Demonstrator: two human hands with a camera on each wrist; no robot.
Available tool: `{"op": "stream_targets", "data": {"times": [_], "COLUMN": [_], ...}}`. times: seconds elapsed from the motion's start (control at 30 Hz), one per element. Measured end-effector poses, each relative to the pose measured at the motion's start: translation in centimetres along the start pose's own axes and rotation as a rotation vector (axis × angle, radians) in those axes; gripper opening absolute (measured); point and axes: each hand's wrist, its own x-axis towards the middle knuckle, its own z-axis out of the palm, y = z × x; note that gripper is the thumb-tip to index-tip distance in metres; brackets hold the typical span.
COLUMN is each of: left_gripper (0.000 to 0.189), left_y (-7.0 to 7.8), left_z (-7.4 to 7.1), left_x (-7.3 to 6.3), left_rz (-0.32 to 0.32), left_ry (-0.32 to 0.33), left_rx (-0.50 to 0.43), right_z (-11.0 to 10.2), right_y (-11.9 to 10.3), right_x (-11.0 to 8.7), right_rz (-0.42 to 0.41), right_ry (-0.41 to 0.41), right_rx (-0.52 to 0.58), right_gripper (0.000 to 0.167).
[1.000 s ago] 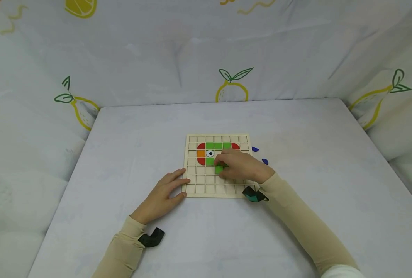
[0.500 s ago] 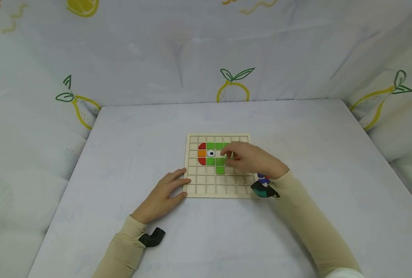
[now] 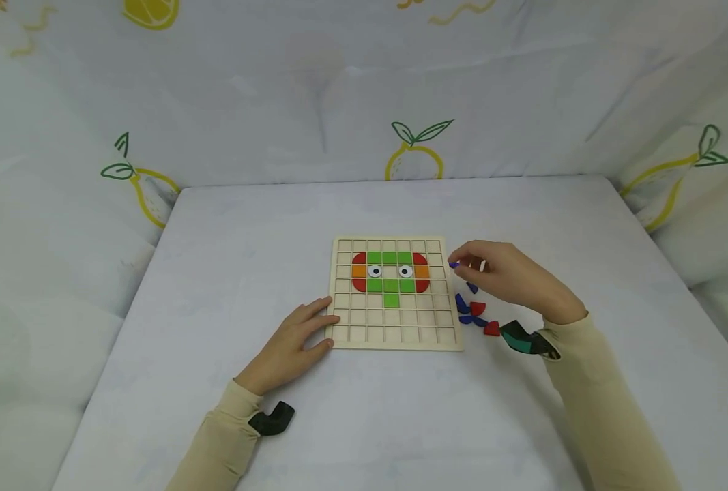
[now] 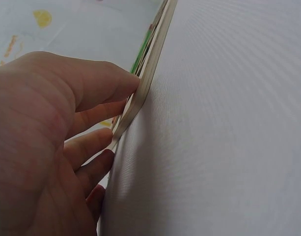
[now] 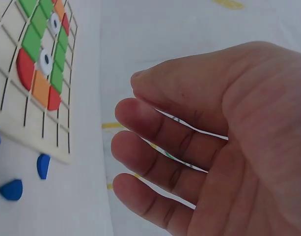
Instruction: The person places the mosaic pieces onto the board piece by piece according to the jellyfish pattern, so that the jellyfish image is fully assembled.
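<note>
A square wooden grid board (image 3: 419,334) lies on the table with red, orange and green tiles set in it. Among them are two white eye pieces (image 3: 405,271), and a single green tile (image 3: 391,301) sits below the rest. My left hand (image 3: 286,348) rests at the board's left edge with fingers spread; the left wrist view has the thumb (image 4: 111,81) against the rim. Off the board's right side, my right hand (image 3: 511,276) hovers with bent fingers over a blue piece (image 3: 454,264). In the right wrist view that blue piece (image 5: 43,166) lies below the fingertips, apart from them.
Right of the board lie several loose blue pieces (image 3: 462,304) and red quarter-round pieces (image 3: 492,329), close to the right wrist. A white cloth with lemon prints (image 3: 413,160) hangs behind the table (image 3: 265,239).
My right hand has moved right, off the board to the loose blue pieces. It uncovers the right eye piece and tiles it was covering. My left hand stays at the board's edge.
</note>
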Motion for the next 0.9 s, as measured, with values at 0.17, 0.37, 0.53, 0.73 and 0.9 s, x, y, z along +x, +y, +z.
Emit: {"op": "stream_targets", "data": {"times": [0.17, 0.37, 0.53, 0.73, 0.9], "left_gripper": [0.042, 0.042, 0.042, 0.042, 0.042], "left_y": [0.0, -0.1, -0.2, -0.2, -0.2], "left_z": [0.1, 0.2, 0.2, 0.3, 0.3], "left_x": [0.0, 0.0, -0.1, -0.1, 0.0], "left_rz": [0.004, 0.0, -0.009, -0.02, -0.008], "left_ry": [0.004, 0.003, -0.004, -0.01, -0.005], "left_rx": [0.003, -0.005, -0.012, -0.025, -0.024], "right_z": [0.3, 1.6, 3.0, 4.3, 4.5], "right_y": [2.2, 4.3, 5.2, 5.4, 5.3], "right_x": [-1.6, -2.4, -2.5, -2.8, -2.9], "right_rz": [0.044, 0.122, 0.167, 0.147, 0.144], "right_ry": [0.001, -0.057, -0.101, -0.087, -0.068], "right_rx": [-0.034, -0.053, -0.097, -0.158, -0.151], "right_gripper": [0.027, 0.029, 0.034, 0.027, 0.023]}}
